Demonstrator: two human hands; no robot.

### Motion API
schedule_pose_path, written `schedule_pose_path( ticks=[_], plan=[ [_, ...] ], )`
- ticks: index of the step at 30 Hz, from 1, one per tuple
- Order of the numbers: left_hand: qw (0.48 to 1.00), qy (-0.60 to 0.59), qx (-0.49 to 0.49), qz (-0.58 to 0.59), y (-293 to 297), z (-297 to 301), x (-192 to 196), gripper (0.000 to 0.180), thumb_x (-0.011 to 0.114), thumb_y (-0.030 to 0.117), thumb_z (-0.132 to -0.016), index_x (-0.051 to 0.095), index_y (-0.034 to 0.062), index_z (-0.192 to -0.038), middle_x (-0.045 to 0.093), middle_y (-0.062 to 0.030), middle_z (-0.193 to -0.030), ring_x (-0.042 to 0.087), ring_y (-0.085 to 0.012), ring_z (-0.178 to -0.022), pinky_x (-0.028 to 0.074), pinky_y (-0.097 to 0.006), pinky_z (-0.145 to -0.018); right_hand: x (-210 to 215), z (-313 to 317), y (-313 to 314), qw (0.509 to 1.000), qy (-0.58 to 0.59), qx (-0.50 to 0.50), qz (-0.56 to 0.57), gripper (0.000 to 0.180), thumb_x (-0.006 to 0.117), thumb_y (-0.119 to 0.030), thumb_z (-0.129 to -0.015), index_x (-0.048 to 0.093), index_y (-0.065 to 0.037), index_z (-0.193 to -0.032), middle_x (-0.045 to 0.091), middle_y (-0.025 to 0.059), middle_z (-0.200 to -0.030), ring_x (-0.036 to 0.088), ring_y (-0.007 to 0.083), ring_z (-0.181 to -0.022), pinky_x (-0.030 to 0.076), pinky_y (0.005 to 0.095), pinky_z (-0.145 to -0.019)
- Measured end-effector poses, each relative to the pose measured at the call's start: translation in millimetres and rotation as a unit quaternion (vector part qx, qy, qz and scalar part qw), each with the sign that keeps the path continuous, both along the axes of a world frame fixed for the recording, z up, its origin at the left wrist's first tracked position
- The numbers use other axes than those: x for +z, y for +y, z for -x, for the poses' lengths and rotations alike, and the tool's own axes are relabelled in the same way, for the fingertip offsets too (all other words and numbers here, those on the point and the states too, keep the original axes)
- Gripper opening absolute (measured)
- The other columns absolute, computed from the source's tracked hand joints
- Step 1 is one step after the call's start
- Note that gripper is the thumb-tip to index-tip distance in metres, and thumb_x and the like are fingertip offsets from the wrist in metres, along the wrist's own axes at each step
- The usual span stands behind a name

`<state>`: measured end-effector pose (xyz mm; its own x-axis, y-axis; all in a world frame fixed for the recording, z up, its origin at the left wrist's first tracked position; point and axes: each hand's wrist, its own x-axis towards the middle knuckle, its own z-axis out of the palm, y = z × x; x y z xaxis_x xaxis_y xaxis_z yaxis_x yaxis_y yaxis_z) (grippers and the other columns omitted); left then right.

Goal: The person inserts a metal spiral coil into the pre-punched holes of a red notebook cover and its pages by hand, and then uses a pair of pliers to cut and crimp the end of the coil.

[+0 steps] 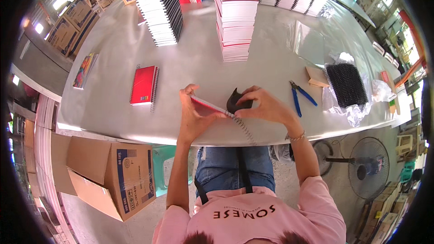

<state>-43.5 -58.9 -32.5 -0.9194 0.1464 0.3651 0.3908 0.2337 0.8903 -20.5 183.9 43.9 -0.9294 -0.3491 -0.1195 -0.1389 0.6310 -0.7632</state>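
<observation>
At the far left of the frame a colourful booklet (84, 70) lies flat on the grey table (199, 63), and right of it a finished red notebook (144, 85) with its black spiral along the right edge. Below them, lower left, an open cardboard box (120, 178) stands on the floor.

Near the centre, at the table's near edge, the left hand (193, 113) is closed around the left end of a red notebook (209, 105), thumb on top, holding it on edge. Its long axis runs from upper left to lower right, and the wire spiral (242, 126) sticks out past its lower right end toward the person's lap. The right hand (264, 105) curls, fingers bent, over a small black tool (237, 101) pressed against the notebook's binding edge (what the tool grips is hidden). Judging by this, the binding step is in hand: the wire is being worked through or closed. The next move would call for keeping the notebook steady while the wire is seated.

Further right lie blue-handled pliers (299, 95), then a bag of black spirals (347, 84).
</observation>
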Motion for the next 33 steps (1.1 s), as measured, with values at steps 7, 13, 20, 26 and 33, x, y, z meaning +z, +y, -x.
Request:
schedule_pose_path(
  ticks=[7,13,20,26,33],
  plan=[
    [1.0,0.001,0.007,0.019,2.9,0.3,2.7,0.101,0.098,0.024,-0.051,0.037,0.0015,-0.129,0.042,-0.011,-0.125,0.043,-0.0248,-0.122,0.039,-0.038,-0.105,-4.5,-12.4,9.6,0.986,-0.081,-0.004,0.149,0.051,0.081,-0.031,-0.081,0.068,0.007,-0.111,0.062,0.015,-0.125,0.058,0.0198,-0.113,0.046,0.0315,-0.096],
    [0.998,-0.03,-0.027,-0.045,3.3,3.2,-4.3,0.107,0.099,0.025,-0.051,0.034,0.0027,-0.133,0.041,-0.0106,-0.126,0.043,-0.0244,-0.122,0.04,-0.038,-0.104,-2.4,-19.9,16.5,0.908,-0.158,0.009,0.388,0.051,0.079,-0.035,-0.083,0.068,0.008,-0.109,0.063,0.0127,-0.123,0.058,0.0187,-0.112,0.045,0.0307,-0.095],
    [0.992,-0.067,-0.052,-0.096,9.9,-2.2,7.1,0.111,0.099,0.018,-0.052,0.029,0.0041,-0.137,0.041,-0.0102,-0.125,0.046,-0.0231,-0.117,0.044,-0.037,-0.101,-3.6,-19.5,9.8,0.966,-0.086,-0.053,0.237,0.051,0.08,-0.034,-0.081,0.068,0.007,-0.108,0.062,0.0146,-0.127,0.058,0.0195,-0.111,0.045,0.0309,-0.094],
    [0.987,-0.037,-0.073,-0.137,7.9,2.2,-4.7,0.103,0.098,0.016,-0.053,0.031,0.0058,-0.131,0.041,-0.0099,-0.124,0.047,-0.0225,-0.116,0.045,-0.036,-0.099,6.3,-13.7,-1.8,0.984,-0.03,-0.041,0.171,0.05,0.08,-0.036,-0.08,0.069,0.004,-0.109,0.065,0.0122,-0.118,0.06,0.0192,-0.103,0.047,0.0315,-0.091],
    [0.999,-0.035,-0.021,-0.035,2.4,-0.1,-0.6,0.098,0.099,0.022,-0.051,0.036,0.0051,-0.125,0.041,-0.0087,-0.12,0.045,-0.022,-0.119,0.041,-0.036,-0.102,-7.0,-16.5,4.8,0.941,-0.115,-0.072,0.311,0.052,0.079,-0.04,-0.082,0.071,0.003,-0.108,0.067,0.0111,-0.109,0.061,0.0191,-0.098,0.047,0.0306,-0.088]
  ],
)
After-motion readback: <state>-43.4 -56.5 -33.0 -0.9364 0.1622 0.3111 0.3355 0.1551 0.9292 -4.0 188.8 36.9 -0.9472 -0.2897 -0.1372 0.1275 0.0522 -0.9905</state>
